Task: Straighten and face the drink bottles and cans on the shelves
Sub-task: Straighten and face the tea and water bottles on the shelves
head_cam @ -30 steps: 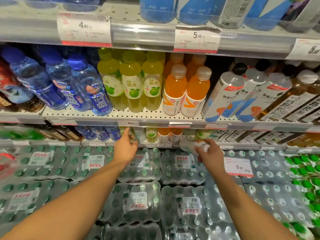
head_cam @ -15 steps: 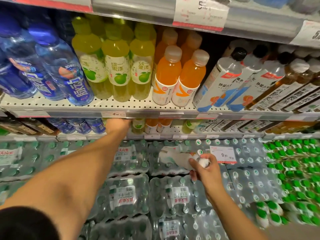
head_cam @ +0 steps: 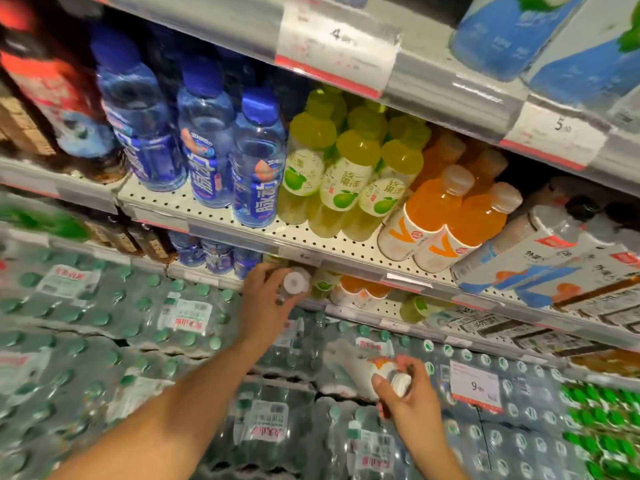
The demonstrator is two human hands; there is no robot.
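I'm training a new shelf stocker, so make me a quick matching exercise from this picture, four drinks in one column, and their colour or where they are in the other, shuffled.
Column one:
1. blue bottles
2. apple drink bottles
3. orange drink bottles
4. white-capped bottle

Column two:
A. orange liquid, pale caps
B. held in the right hand, over the water packs
C. yellow-green, green apple on label
D. left of the apple drinks, same shelf

Pairs: 1-D, 2-C, 3-A, 4-B

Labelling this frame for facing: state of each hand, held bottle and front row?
left hand: grips white-capped bottle at lower shelf edge
right hand: holds white bottle, lying on its side, off shelf
blue bottles: upright, labels forward
green bottles: upright, faced
orange bottles: upright, faced
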